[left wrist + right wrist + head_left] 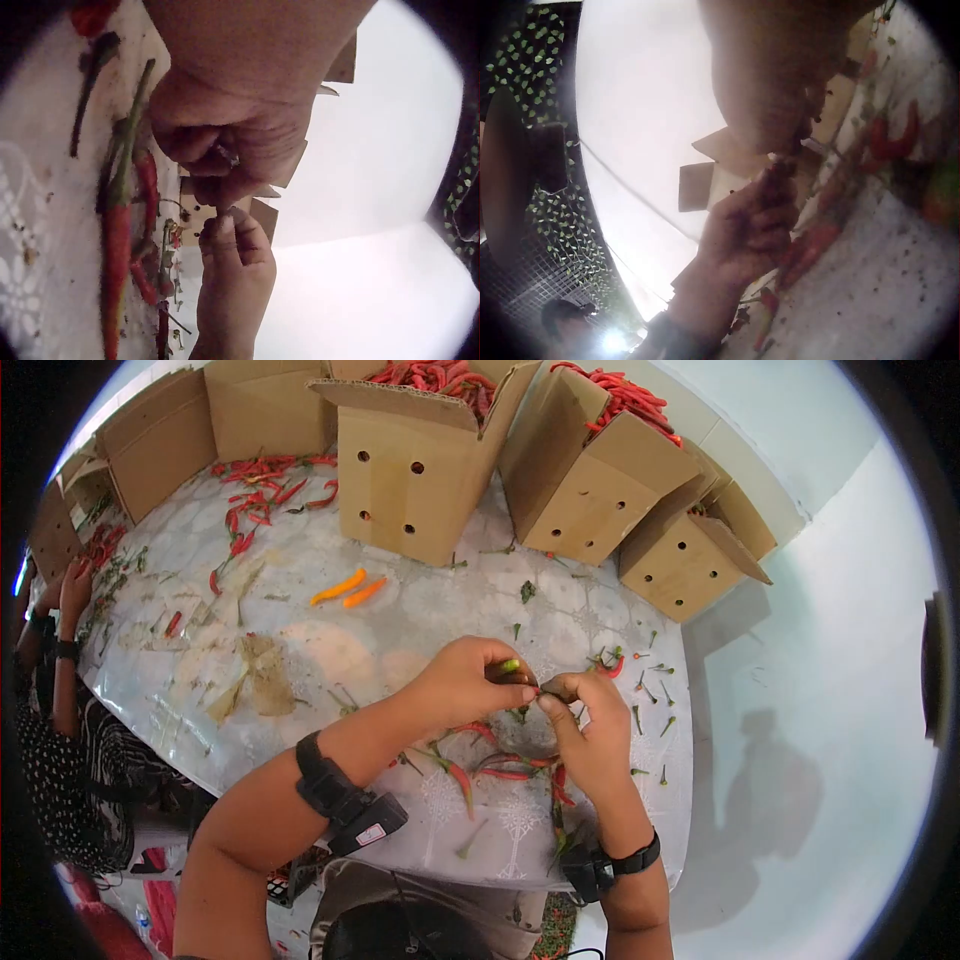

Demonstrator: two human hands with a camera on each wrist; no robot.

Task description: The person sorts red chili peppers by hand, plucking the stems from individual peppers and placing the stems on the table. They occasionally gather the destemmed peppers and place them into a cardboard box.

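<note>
My left hand (462, 682) is curled above the table with chili peppers in its grip. A green end (511, 665) pokes out between its fingers, and the rest is mostly hidden. Thumb and fingers of my right hand (597, 725) pinch at the dark red end of a chili pepper (538, 691), right at the left fingertips. The left wrist view also has the right hand (236, 277) meeting the left hand (232, 142). Below the hands lie several red chili peppers with green stems (459, 785). Another red chili pepper (613, 666) lies just beyond the right hand.
Loose green stems (668, 725) are scattered at the table's right side. Two orange chili peppers (362, 593) lie mid-table. Cardboard boxes of red chili peppers (405, 480) line the back. At far left, another person's hands (75, 590) are beside more chili peppers. A wall (800, 690) borders the right.
</note>
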